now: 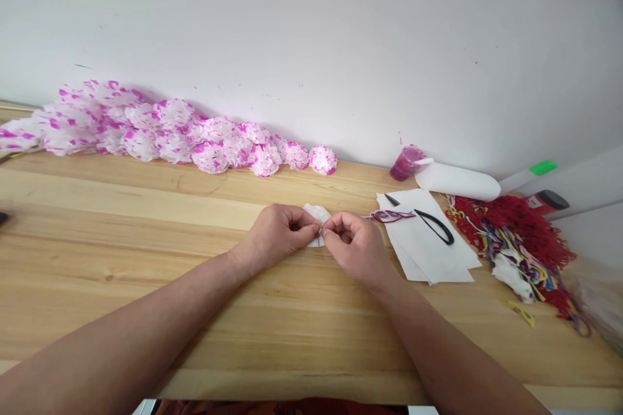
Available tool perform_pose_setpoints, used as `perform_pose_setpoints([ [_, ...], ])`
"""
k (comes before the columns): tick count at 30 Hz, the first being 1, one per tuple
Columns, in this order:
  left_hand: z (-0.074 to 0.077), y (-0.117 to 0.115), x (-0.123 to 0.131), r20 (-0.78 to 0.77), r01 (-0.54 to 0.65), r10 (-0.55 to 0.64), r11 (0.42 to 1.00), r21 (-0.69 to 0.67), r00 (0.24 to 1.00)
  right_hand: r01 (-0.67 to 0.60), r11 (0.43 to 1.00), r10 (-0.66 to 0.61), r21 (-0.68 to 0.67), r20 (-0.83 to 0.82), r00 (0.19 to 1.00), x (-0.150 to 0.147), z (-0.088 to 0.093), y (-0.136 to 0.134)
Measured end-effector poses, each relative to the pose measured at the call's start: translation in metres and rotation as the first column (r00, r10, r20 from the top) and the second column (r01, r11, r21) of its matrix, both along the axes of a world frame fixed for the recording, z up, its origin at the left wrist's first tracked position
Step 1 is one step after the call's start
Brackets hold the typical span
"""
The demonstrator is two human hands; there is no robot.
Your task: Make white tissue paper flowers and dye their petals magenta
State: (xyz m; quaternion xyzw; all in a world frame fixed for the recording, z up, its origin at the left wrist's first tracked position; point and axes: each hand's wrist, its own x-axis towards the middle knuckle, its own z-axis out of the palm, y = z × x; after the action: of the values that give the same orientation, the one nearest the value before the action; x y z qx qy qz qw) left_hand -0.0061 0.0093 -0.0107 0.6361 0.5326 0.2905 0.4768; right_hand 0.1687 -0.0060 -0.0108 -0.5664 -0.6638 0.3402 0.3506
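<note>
Over the middle of the wooden table, a small piece of white folded paper [317, 211] is pinched between both hands. My left hand [278, 230] grips it from the left, thumb and forefinger closed. From the other side my right hand [357, 243] pinches it too, and the fingertips of both hands almost meet. Fingers cover the paper's gathered middle, so I cannot see whether a thread runs round it. Just right of my right hand, a bundle of pink and purple thread [389, 215] and black-handled scissors [440, 228] lie on flat white paper sheets [421, 256].
Ruffled white paper flowers with magenta specks [175, 133] line the wall at the back left. Back right are a magenta-stained cup [405, 165], a white bottle [457, 180], a green-tipped item [542, 168] and a red container [538, 202]. Tangled red yarn [520, 233] lies at the right.
</note>
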Motion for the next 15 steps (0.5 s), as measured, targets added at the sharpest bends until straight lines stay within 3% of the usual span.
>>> perform_pose_setpoints([
  [15,-0.0029,-0.0003,0.0003,-0.016,-0.016,0.017,0.999,0.042,1.000,-0.022,1.000,0.022,0.006,-0.008,1.000,-0.0016,0.0012,-0.0015],
])
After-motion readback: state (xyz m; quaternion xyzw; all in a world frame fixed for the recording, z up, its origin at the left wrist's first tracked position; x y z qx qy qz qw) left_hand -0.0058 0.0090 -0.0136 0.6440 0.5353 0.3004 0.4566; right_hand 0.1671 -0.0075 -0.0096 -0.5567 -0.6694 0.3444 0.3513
